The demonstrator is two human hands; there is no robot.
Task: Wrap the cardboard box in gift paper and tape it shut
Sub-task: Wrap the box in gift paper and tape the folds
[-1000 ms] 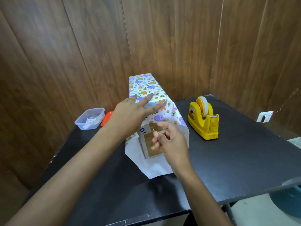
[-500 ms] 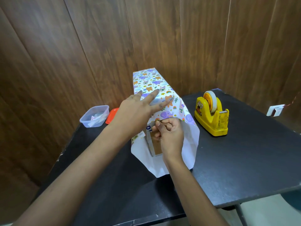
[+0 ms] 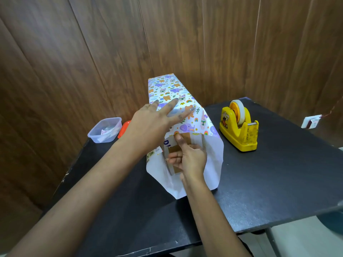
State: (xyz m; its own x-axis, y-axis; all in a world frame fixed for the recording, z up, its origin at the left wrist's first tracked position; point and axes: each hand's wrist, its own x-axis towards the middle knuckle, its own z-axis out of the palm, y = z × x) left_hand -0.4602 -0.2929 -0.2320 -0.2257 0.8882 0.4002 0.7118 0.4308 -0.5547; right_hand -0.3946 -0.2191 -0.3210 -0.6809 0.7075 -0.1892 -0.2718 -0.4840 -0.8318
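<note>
Pressing a spread left hand (image 3: 154, 125) on the cardboard box (image 3: 185, 139) left of the tape dispenser (image 3: 239, 125). Right hand (image 3: 187, 158) is curled, forefinger touching the gift paper (image 3: 167, 89) edge. Body wrapped; near end still open, untaped.

Views: one, worn on the person's head.
Position: above the near edge of the black table (image 3: 259, 182).
Direction: forward and down, facing the wood-panelled wall (image 3: 222, 43) behind the table.
Nearness: close; both forearms enter from the bottom edge, and the left hand (image 3: 148, 125) and right hand (image 3: 187, 158) meet mid-frame at the box (image 3: 187, 139).
Lens: wide; the panel lines splay outward.
Margins: tub (image 3: 104, 129) left, tape dispenser (image 3: 239, 127) right, floor (image 3: 306, 238) lower right.
</note>
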